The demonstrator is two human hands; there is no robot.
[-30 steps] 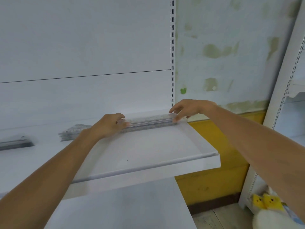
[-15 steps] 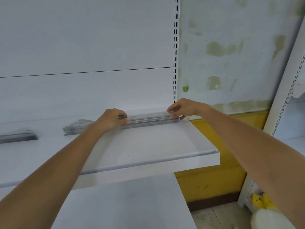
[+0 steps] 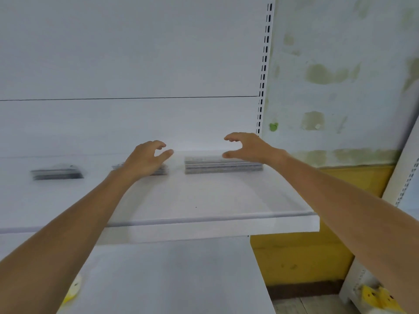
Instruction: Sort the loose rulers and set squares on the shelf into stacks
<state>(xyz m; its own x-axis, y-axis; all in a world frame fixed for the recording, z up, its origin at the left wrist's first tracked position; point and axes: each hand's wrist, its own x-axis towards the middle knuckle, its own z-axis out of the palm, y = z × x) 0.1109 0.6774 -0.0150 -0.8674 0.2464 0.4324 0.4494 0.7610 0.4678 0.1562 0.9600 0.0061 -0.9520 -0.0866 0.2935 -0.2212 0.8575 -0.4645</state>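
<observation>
1. Lying flat at the back of the white shelf, just right of the frame's centre, the stack of rulers shows as a low pile of clear strips with grey markings. Its long edges are fairly even, and blur hides the markings themselves.
2. Left of centre sits a second stack, mostly hidden behind my left hand. Only its ends poke out on either side, and they look slightly fanned.
3. Well apart at the left of the frame lies a third stack, darker and smeared. I cannot tell whether it holds rulers or set squares.
4. My left hand is open and holds nothing. Its fingers are loosely curved and the thumb points right toward the gap between the two nearer stacks.
5. My right hand holds nothing either. It is spread in a wide C above the right half of the stack of rulers, fingers over thumb. The thumb crosses in front of the pile's top edge, and I cannot tell whether it touches.
6. Both forearms reach in from the lower corners of the frame. The right wrist is near the slotted upright, and a lower shelf fills the bottom centre.
</observation>
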